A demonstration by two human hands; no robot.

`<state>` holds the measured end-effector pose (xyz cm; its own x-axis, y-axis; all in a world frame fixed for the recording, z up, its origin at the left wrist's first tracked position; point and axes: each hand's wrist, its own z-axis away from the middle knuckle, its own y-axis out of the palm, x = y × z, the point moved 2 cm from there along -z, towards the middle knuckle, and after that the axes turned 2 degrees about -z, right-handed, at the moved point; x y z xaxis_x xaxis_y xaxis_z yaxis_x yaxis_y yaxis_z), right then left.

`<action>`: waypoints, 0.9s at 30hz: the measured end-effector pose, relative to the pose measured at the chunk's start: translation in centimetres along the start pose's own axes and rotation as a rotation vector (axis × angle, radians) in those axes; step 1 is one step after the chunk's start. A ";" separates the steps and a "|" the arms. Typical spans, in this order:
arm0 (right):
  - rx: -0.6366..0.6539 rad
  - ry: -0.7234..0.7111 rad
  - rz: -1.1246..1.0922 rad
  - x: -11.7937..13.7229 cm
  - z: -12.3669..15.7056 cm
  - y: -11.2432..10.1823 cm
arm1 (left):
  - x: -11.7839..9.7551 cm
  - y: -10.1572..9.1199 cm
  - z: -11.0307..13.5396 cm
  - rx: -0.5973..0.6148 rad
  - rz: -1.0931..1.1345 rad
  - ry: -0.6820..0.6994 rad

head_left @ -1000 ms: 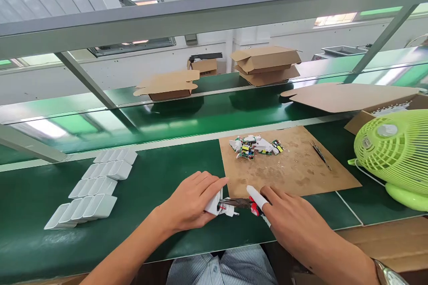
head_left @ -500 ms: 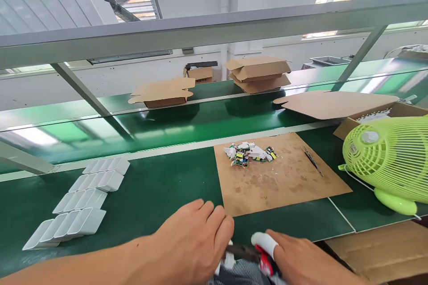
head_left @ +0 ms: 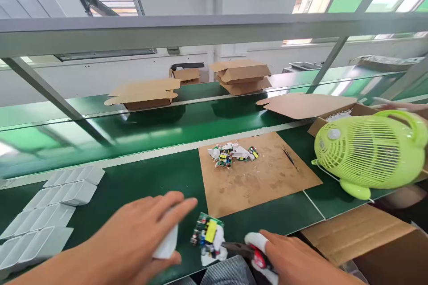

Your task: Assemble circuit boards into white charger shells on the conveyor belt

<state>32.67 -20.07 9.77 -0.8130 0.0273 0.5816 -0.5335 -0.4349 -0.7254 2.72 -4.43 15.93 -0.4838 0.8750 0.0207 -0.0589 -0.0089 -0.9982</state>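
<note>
My left hand (head_left: 147,236) grips a white plastic case (head_left: 168,242) between thumb and fingers, over the front of the bench. The fingers hide part of the case. Right of it, at the bench's front edge, a circuit board (head_left: 209,236) with a yellow component and white material lies on the green surface. My right hand (head_left: 284,254), with white coverings on some fingers, is closed around red-handled pliers (head_left: 239,249). Their dark jaws point left and reach the board's white part; whether they touch it I cannot tell.
White plastic cases (head_left: 50,216) stand in rows at left. A brown cardboard sheet (head_left: 264,187) bears a pile of circuit boards (head_left: 227,153) and tweezers (head_left: 290,158). A green fan (head_left: 364,151) stands at right, beside a person's arm. Cardboard boxes (head_left: 245,75) sit farther back.
My left hand has moved left and lifted, now with the white case in it. The circuit board now shows on the bench. The pliers remain in my right hand, and the view has shifted right.
</note>
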 end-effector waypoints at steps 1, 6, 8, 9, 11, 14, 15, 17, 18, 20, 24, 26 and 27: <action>0.013 -0.034 0.049 1.1 -0.7 -0.2 | -1.8 -0.3 -1.3 -0.006 -0.011 0.101; 0.014 -0.094 0.220 2.4 -1.7 -0.5 | -4.3 1.9 -4.6 0.080 -0.109 0.174; 0.003 -0.051 0.239 1.1 -1.8 -0.7 | -2.9 3.5 -5.5 0.109 -0.126 0.135; -0.031 -0.019 0.236 0.0 -1.9 -1.0 | -2.0 4.1 -6.1 0.108 -0.127 0.109; -0.163 0.060 0.213 -2.5 -2.4 -2.1 | -0.1 5.2 -7.2 0.111 -0.101 0.055; -0.470 0.244 0.257 -7.1 -3.4 -4.8 | 2.6 6.2 -8.8 0.106 -0.021 -0.045; -0.572 0.321 0.315 -8.5 -3.6 -5.7 | 3.4 6.4 -9.1 0.096 0.003 -0.083; -0.688 0.447 0.382 -11.1 -4.0 -7.3 | 4.6 6.8 -9.6 0.069 0.037 -0.138; -0.729 0.501 0.412 -12.1 -4.1 -7.9 | 5.1 7.0 -9.6 0.052 0.050 -0.154; -0.787 0.583 0.460 -13.5 -4.3 -8.4 | 5.6 7.5 -9.6 0.022 0.071 -0.171; -0.851 0.648 0.548 -15.1 -4.9 -7.8 | 5.9 8.2 -9.3 -0.008 0.097 -0.198; -0.867 0.648 0.580 -15.5 -5.3 -7.2 | 6.0 8.6 -9.2 -0.012 0.118 -0.205; -0.873 0.643 0.592 -15.6 -5.5 -7.0 | 6.2 8.7 -9.2 -0.012 0.134 -0.206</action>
<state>47.85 -12.52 3.77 -0.8172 0.5757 -0.0279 0.1795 0.2082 -0.9615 7.21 5.34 6.86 -0.6548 0.7489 -0.1018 0.0273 -0.1112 -0.9934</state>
